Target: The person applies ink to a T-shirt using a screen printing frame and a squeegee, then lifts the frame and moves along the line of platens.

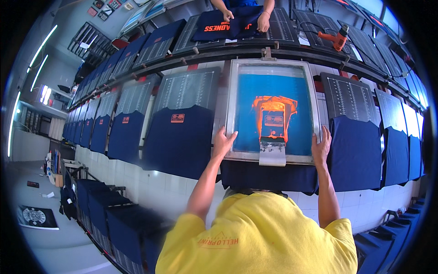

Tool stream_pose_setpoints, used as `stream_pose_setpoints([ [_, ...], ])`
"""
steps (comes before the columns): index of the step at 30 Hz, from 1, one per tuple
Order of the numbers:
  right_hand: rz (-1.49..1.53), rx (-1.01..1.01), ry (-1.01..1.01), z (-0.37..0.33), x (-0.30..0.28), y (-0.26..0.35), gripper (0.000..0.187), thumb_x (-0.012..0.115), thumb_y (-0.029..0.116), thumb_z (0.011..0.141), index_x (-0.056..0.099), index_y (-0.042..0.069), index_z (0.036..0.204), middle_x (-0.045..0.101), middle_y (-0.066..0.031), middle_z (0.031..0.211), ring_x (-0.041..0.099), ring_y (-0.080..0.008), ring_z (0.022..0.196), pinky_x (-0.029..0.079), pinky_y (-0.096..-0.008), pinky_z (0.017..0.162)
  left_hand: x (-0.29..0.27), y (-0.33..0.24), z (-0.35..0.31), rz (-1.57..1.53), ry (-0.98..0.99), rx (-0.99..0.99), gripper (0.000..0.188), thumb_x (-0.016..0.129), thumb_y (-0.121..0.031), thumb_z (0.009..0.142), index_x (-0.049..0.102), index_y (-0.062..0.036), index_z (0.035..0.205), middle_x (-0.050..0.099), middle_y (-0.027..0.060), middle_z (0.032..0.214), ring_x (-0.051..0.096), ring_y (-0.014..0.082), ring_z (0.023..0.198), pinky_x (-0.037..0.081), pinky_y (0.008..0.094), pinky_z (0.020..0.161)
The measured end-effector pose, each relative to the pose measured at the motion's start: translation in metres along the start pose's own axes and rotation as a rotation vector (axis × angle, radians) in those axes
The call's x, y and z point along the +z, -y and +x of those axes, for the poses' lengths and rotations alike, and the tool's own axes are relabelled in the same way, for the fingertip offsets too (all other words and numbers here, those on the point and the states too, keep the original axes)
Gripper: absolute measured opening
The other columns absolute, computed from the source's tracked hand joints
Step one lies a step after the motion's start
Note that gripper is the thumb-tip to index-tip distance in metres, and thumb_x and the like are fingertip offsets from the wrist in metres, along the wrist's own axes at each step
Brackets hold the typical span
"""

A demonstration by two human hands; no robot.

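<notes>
My left hand [223,142] is closed on the left side of a screen printing frame [232,100], thumb on top near its lower corner. On the opposite side, my right hand [322,142] grips the same frame. Its blue mesh [246,84] carries bright orange ink [291,106] around a small rectangular design. A squeegee with a pale grey handle [273,157] lies on the mesh at the near edge, in the ink. Dark navy fabric [269,176] shows below the frame; what lies directly beneath is hidden.
Navy shirts [180,141] on grey marked boards [188,89] line both sides, those at left bearing orange prints. Across the rail [200,57], another person's hands [263,22] handle a printed navy shirt [207,28]. An orange heat gun [336,39] rests at the far right.
</notes>
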State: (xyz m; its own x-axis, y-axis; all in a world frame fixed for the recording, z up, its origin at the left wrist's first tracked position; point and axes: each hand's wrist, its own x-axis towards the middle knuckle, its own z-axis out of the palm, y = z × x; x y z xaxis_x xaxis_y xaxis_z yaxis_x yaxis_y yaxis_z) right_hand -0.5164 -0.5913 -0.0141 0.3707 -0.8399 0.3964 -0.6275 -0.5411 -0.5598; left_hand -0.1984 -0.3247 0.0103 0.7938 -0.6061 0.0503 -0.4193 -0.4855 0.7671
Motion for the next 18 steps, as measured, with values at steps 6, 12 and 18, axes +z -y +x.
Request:
stream_pose_setpoints([
  [6, 0.129, -0.282, 0.364, -0.019, -0.026, 0.055, 0.054, 0.074, 0.017, 0.084, 0.056, -0.001, 0.132, 0.059, -0.0187, 0.134, 0.052, -0.0378, 0.127, 0.041, -0.0483, 0.108, -0.01, -0.003, -0.046, -0.013, -0.175, 0.257, 0.046, 0.066, -0.022, 0.094, 0.056, 0.0072, 0.128, 0.059, 0.0268, 0.132, 0.056, 0.0404, 0.125, 0.043, 0.0442, 0.108],
  [12, 0.006, -0.592, 0.712, -0.048, -0.061, 0.136, 0.061, 0.078, 0.016, 0.077, 0.058, 0.006, 0.134, 0.057, -0.0108, 0.139, 0.046, -0.0354, 0.134, 0.037, -0.0475, 0.113, -0.002, -0.025, -0.111, -0.575, 0.185, -0.035, 0.019, 0.062, -0.017, 0.099, 0.069, -0.0008, 0.107, 0.072, 0.0097, 0.102, 0.07, 0.0136, 0.079, 0.052, 0.0246, 0.06],
  [18, -0.079, -0.704, 0.667, -0.032, -0.052, 0.145, 0.061, 0.074, 0.01, 0.067, 0.06, 0.008, 0.127, 0.063, -0.0058, 0.124, 0.056, -0.0267, 0.117, 0.045, -0.0423, 0.097, 0.012, -0.027, -0.12, -0.761, 0.728, -0.316, 0.04, 0.05, -0.035, 0.105, 0.064, -0.0008, 0.12, 0.071, 0.0107, 0.108, 0.068, 0.0118, 0.072, 0.042, 0.0203, 0.046],
])
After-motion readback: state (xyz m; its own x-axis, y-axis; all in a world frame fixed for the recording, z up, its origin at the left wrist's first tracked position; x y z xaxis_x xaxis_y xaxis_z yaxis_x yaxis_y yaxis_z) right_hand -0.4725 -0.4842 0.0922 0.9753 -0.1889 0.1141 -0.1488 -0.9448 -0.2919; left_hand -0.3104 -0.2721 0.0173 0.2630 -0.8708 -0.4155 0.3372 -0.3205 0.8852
